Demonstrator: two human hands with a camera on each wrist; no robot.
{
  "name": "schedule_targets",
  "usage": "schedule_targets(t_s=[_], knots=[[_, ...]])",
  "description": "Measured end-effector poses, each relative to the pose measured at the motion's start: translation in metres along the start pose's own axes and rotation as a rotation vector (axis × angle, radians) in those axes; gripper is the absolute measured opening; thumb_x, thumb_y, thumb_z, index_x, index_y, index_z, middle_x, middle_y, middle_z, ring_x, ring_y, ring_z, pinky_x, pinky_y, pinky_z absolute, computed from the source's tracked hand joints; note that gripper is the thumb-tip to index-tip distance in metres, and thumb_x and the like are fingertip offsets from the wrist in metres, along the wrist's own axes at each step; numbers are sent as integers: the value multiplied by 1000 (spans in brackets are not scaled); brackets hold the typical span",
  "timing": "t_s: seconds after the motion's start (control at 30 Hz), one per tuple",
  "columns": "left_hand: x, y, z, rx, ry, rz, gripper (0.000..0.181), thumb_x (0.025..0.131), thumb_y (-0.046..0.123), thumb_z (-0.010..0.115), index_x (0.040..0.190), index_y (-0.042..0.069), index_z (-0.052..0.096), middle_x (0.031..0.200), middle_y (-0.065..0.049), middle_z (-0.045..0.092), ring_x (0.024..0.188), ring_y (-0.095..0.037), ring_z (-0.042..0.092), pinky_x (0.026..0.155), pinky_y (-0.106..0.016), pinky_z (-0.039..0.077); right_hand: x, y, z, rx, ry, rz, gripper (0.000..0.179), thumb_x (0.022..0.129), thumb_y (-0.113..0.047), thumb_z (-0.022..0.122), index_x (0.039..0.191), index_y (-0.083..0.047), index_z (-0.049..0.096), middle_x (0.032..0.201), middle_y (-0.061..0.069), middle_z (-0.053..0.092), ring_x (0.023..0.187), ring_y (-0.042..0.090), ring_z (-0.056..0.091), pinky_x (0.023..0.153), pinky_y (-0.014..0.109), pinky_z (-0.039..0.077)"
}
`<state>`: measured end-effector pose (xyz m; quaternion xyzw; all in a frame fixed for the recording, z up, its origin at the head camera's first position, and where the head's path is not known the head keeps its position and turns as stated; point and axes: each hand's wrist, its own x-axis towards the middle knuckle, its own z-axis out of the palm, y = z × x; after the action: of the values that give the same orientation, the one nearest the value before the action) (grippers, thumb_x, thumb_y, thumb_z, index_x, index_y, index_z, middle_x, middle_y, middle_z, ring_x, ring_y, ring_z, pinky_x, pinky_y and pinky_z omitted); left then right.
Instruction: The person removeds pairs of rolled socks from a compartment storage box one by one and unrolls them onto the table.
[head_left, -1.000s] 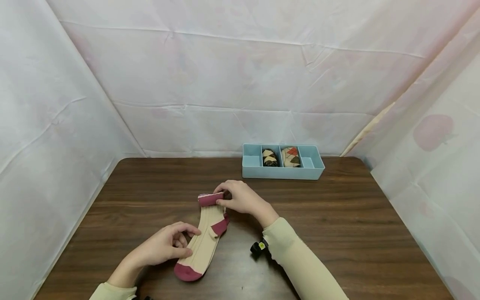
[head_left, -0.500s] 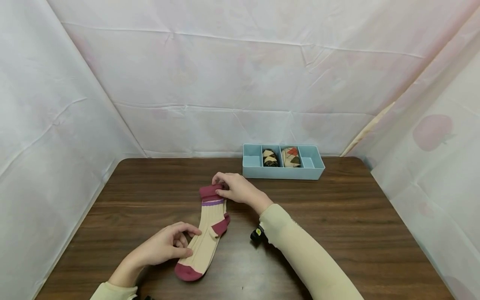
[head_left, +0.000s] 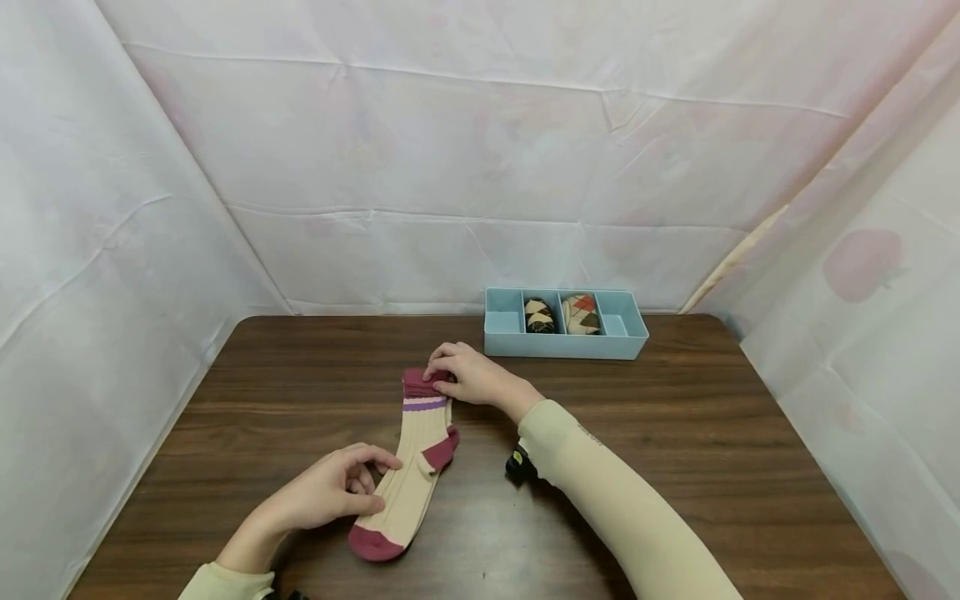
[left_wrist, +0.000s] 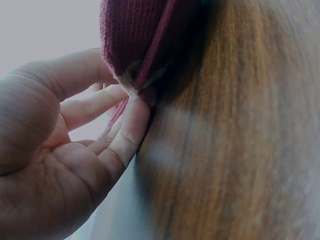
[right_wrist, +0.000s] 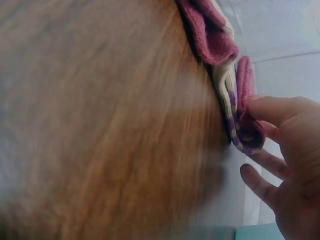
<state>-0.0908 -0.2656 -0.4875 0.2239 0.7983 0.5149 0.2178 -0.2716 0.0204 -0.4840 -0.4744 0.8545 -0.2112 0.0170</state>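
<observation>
Lying left of lower centre in the frame, the cream-and-maroon ribbed knit sock (head_left: pixel 411 479) may unroll at its folded cuff (head_left: pixel 415 382) if the right hand (head_left: pixel 478 377), pinching it, slackens, or skew if the left hand (head_left: pixel 328 490), fingers relaxed on its foot (head_left: pixel 396 510), presses too lightly.

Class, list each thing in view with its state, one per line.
Cream-and-maroon socks: lying flat, cuff apparently folded over
Left hand: resting on the socks
Right hand: pinching the cuff
Blue tray: both middle compartments occupied
Dark argyle bundle: rolled, in tray
Pale argyle bundle: rolled, in tray
</observation>
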Motion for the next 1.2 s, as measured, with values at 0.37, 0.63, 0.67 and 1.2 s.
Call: schedule_targets(t_s=[0.37,0.63,0.67,1.2], knots=[[3,2,1,25,18,-2,47,94,13,87,136,4,67,101,-11,71,86,-13,69,73,-28,60,-2,-1,-9,-34,-126,-9,35,104,-28,77,136,-13,75,147,4,65,138,24,56,119,36,44],[5,0,3,71,69,37,47,93,16,90,133,6,69,116,-12,70,86,-12,70,75,-29,62,-3,0,-10,-1,-135,8,40,103,-30,81,138,-13,73,147,4,65,140,25,56,120,41,43],[5,0,3,78,73,39,47,92,17,90,133,6,70,118,-11,70,86,-12,70,75,-29,62,-3,1,-10,-4,-133,5,40,103,-30,80,139,-13,73,147,4,65,140,25,56,120,41,43],[2,3,3,67,49,6,48,93,15,89,136,7,68,116,-12,68,87,-13,68,75,-28,60,-2,0,-5,-86,-58,-43,26,107,-20,73,132,-13,77,138,4,73,131,21,66,115,38,49]])
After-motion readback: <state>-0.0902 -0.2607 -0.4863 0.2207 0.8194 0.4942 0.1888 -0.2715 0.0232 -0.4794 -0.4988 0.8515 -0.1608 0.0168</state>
